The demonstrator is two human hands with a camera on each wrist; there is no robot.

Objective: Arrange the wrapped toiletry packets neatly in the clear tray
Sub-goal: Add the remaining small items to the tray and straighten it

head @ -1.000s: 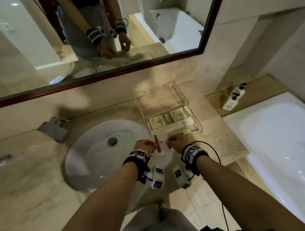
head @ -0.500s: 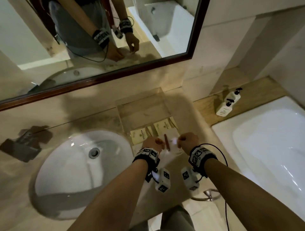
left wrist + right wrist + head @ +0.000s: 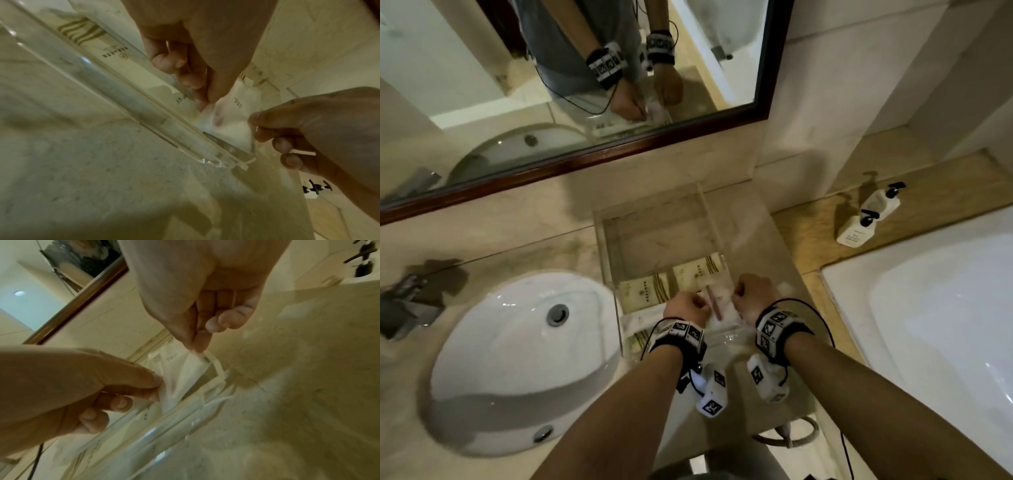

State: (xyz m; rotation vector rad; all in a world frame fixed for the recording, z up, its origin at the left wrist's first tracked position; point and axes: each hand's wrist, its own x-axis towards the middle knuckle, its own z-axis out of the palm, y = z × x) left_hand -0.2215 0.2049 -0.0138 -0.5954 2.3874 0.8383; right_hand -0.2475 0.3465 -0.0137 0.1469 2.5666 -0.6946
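The clear tray [image 3: 654, 219] sits on the marble counter to the right of the sink. Cream packets with gold stripes [image 3: 643, 291] lie flat at its near end. My left hand [image 3: 686, 306] and right hand [image 3: 751, 294] each pinch one side edge of a thin white packet [image 3: 719, 308] with a reddish-brown stick inside. They hold it just above the tray's near right corner. In the left wrist view my left hand's fingertips [image 3: 202, 102] nip the packet [image 3: 230, 116] behind the tray wall [image 3: 144, 113]. In the right wrist view my right hand's fingertips [image 3: 197, 345] pinch the packet [image 3: 180, 369].
A white oval sink [image 3: 517, 359] lies left of the tray, with a faucet [image 3: 407, 301] at the far left. A framed mirror [image 3: 763, 113] hangs behind. Two pump bottles [image 3: 866, 219] stand on a wooden ledge beside the white bathtub [image 3: 945, 308].
Both hands have carried the white packet forward, from the counter in front of the tray to over the tray's near end. The head view has shifted left and down.
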